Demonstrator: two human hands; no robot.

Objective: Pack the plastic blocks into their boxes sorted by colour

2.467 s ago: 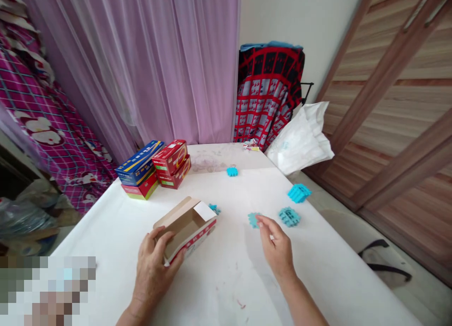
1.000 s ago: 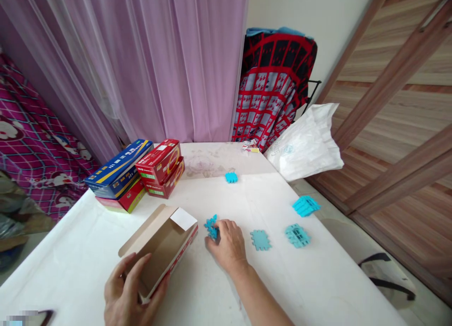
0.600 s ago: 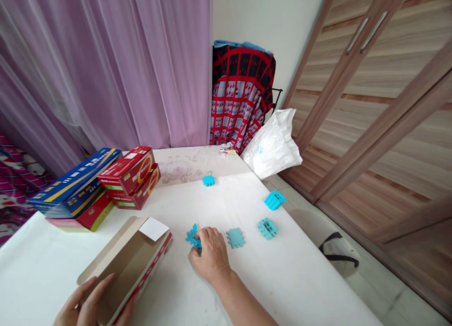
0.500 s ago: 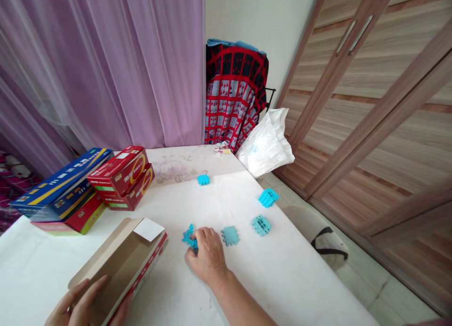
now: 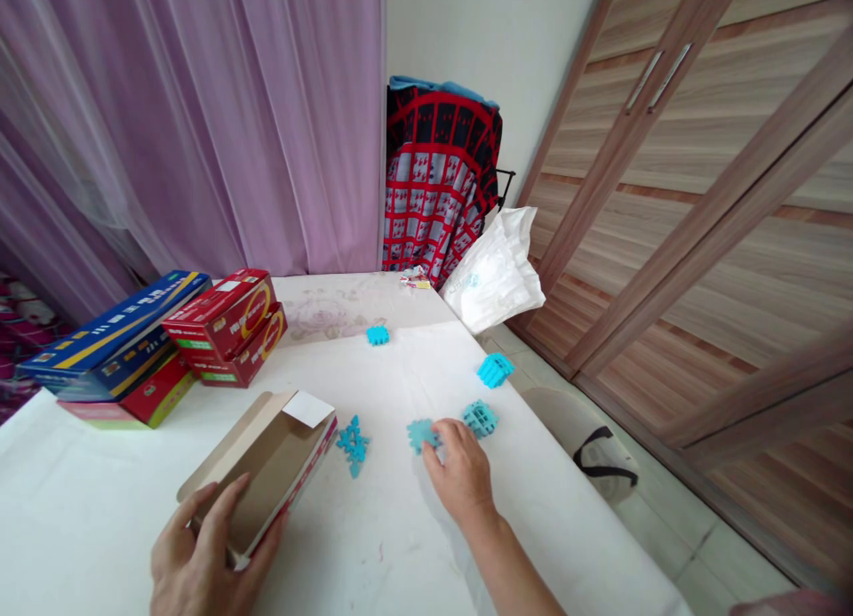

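My left hand [image 5: 210,545] grips the near end of an open cardboard box [image 5: 267,474], its thumb outside and fingers over the inner edge. The box lies tilted on the table with its lid flap raised. My right hand [image 5: 459,469] pinches the right edge of a flat, pale turquoise building block [image 5: 421,435] with notched sides. Just behind that hand lies a pale openwork turquoise block [image 5: 480,418]. Between the box and the flat block rests a small pile of blue snowflake-shaped pieces [image 5: 353,444].
Red boxes [image 5: 227,327] and a blue box [image 5: 113,340] are stacked on the left. Farther back are a small blue block [image 5: 378,335] and a ribbed blue block [image 5: 495,370]. A white bag [image 5: 497,274] hangs at the table's far right corner, near wrappers [image 5: 415,278].
My right hand has left the blue snowflake pieces and moved right to the flat turquoise block. My left hand and the cardboard box have shifted right and slightly away from me.
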